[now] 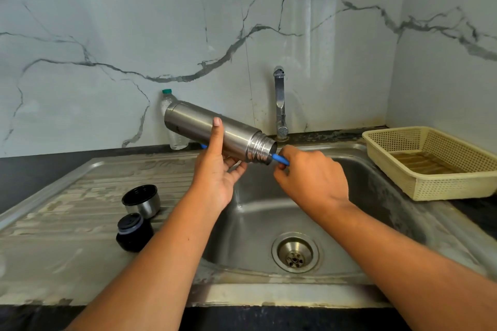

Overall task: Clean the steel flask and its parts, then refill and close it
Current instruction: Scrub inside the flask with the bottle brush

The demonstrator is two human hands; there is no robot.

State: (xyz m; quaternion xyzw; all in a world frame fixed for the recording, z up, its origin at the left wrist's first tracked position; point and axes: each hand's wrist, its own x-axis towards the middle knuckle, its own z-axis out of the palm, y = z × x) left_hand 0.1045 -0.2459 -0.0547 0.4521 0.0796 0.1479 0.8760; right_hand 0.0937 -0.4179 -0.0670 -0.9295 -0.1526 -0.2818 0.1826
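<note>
- Head view: the steel flask [204, 122] is held tilted above the sink [255, 217], its open threaded mouth pointed down and to the right.
- The flask body is gripped from below by the left hand [215, 169], with the thumb laid up across the steel.
- A blue handle [279, 159], judged to be that of a bottle brush, is pinched in the curled fingers of the right hand [309, 174]; its far end is hidden inside the flask mouth.
- The steel cup lid [141, 200] and the black stopper [133, 232] are set apart from the flask on the drainboard [80, 196], just beside each other.
- No water is seen running from the tap [279, 105].
- The flask is already opened and taken apart; the scrubbing of its inside is judged to be the step in hand.
- Whether the lid and stopper are washed cannot be told.
- Rinsing, refilling and closing are judged to be left.
</note>
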